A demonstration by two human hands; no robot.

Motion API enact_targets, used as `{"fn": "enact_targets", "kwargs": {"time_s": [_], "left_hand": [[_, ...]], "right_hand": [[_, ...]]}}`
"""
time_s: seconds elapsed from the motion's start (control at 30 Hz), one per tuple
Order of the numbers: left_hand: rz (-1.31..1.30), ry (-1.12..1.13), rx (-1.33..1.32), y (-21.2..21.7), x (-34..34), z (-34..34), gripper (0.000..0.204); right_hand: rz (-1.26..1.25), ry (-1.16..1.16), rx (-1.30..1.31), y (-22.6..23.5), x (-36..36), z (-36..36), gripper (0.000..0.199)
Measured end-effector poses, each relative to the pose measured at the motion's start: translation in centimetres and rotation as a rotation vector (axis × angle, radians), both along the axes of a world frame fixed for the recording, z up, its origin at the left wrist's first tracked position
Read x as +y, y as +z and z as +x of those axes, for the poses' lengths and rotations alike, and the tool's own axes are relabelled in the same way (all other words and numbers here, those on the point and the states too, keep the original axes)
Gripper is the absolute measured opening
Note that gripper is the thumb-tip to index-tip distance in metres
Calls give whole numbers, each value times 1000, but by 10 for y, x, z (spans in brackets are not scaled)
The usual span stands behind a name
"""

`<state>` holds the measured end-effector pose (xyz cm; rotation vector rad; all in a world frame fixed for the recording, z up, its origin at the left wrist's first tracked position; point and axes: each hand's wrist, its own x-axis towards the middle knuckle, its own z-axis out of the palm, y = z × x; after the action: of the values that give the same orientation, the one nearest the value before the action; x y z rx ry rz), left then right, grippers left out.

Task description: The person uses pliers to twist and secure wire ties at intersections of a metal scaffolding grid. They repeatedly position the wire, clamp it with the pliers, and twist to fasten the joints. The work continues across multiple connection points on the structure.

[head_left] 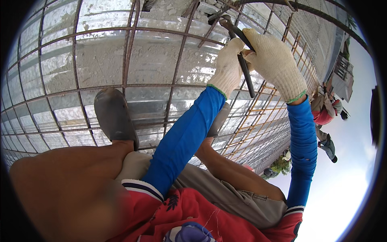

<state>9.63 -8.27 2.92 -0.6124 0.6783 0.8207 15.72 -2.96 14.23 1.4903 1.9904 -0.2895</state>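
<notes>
A pair of pincers [246, 75] with long dark handles is held at the top right of centre, its head near a crossing of rusty rebar [179, 58]. My left hand [229, 62], in a cream knitted glove, is closed at the handles. Beside it, my right hand [276, 60], gloved the same way, is closed round the upper handle. The fingers partly hide the handles. Whether the jaws grip any wire is too small to tell.
The rebar grid spreads over dusty corrugated metal decking [100, 60]. My feet, in dark shoes [115, 115], stand on it. A thick curved bar [318, 14] crosses at the upper right. Two other people [325, 109] are at the far right, near an open edge with sky beyond.
</notes>
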Motion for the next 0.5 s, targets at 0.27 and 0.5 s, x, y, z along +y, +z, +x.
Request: {"fn": "enact_targets", "kwargs": {"time_s": [0.27,0.5], "left_hand": [[20,144,-61,-11,-5,23,17],[-143,137,-60,-1,2,23,6]], "right_hand": [[97,228,-137,-5,-5,-1,36],[118,323,-208,-14,-9,0,41]]}}
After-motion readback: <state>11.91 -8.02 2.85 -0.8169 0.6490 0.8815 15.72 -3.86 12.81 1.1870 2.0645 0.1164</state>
